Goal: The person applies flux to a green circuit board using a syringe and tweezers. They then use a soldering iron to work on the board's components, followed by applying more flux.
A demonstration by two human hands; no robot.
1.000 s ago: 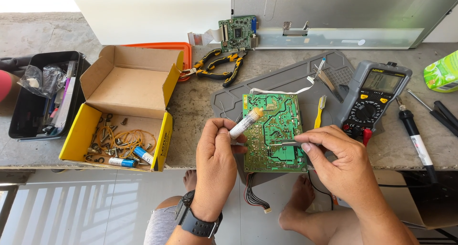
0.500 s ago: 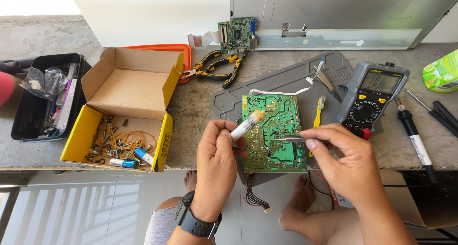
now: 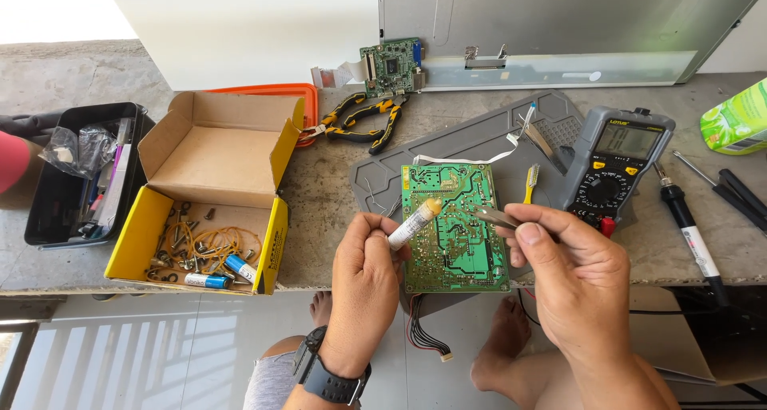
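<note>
**A:** What's in the hands?

**B:** Left hand [image 3: 363, 286] is closed round a small white tube with a tan tip [image 3: 414, 223], tip pointing up-right over the green circuit board [image 3: 455, 234]. Right hand [image 3: 575, 278] pinches metal tweezers [image 3: 491, 216] between thumb and forefinger, other fingers curled. Tweezer points sit over the board's upper right area.

**A:** Touching the board?

**B:** Can't tell for either tool. Both are right above it.

**A:** Board location?

**B:** Solder side up, flat on the grey work mat [image 3: 479, 142], at the near edge of the concrete bench [image 3: 319, 178]. A wire bundle hangs from its lower edge.

**A:** Surroundings?

**B:** Multimeter [image 3: 615, 166] just right of the board, soldering iron [image 3: 691, 234] beyond it. Yellow-handled brush [image 3: 530, 184] between board and meter. Yellow-and-black pliers [image 3: 363, 122] behind the mat, a smaller circuit board [image 3: 391, 65] further back. On the left, an open yellow cardboard box [image 3: 208, 198] with screws, rubber bands and batteries, then a black tray [image 3: 76, 178] of odds and ends.
</note>
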